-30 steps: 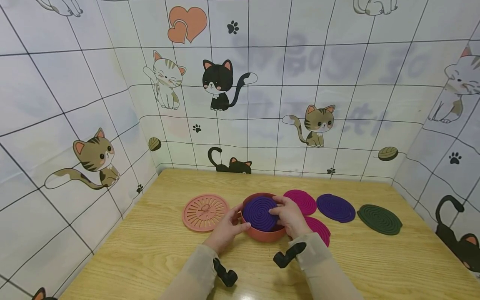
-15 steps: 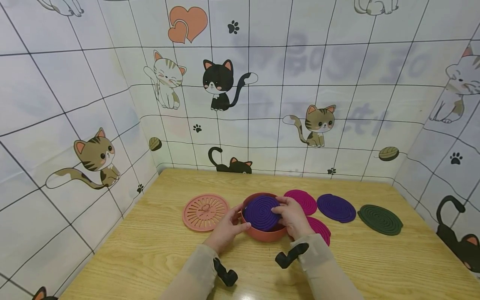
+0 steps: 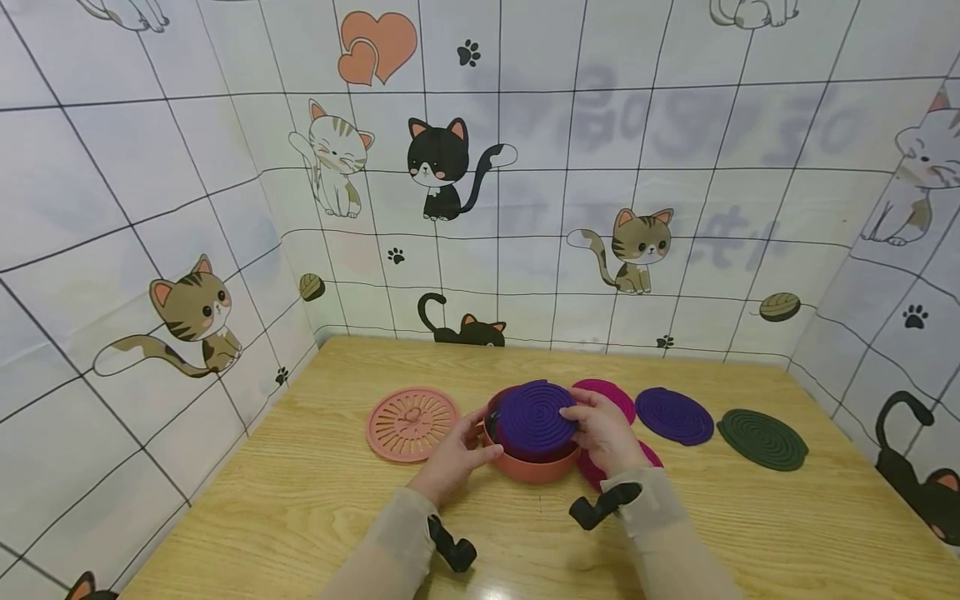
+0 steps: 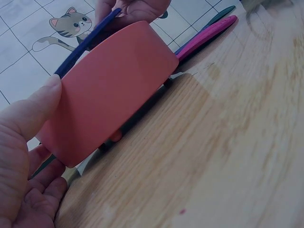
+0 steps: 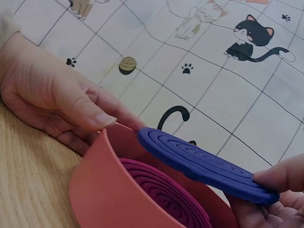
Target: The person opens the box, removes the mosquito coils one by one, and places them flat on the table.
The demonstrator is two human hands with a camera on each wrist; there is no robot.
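Observation:
A round coral-red holder (image 3: 534, 472) stands on the table in front of me. My left hand (image 3: 450, 458) grips its left side, thumb at the rim and fingers round the wall. In the right wrist view, my right hand (image 5: 280, 190) pinches the edge of a purple spiral coaster (image 5: 209, 164), thumb on top and fingers beneath. The coaster is tilted over the holder's opening and overlaps its rim in the head view. Inside the holder, a magenta spiral coaster (image 5: 164, 194) shows below it. The purple coaster hides most of the holder's inside in the head view.
Left of the holder lies a pink slotted disc (image 3: 412, 424). To the right are a magenta coaster (image 3: 617, 395), another magenta one (image 3: 592, 472) partly under my right hand, a purple coaster (image 3: 674, 416) and a green coaster (image 3: 762, 439). A cat-print wall covering (image 3: 525, 250) borders the table.
My right hand has lifted the purple coaster up and to the right, from within the holder to above its rim. The left hand has stayed on the holder.

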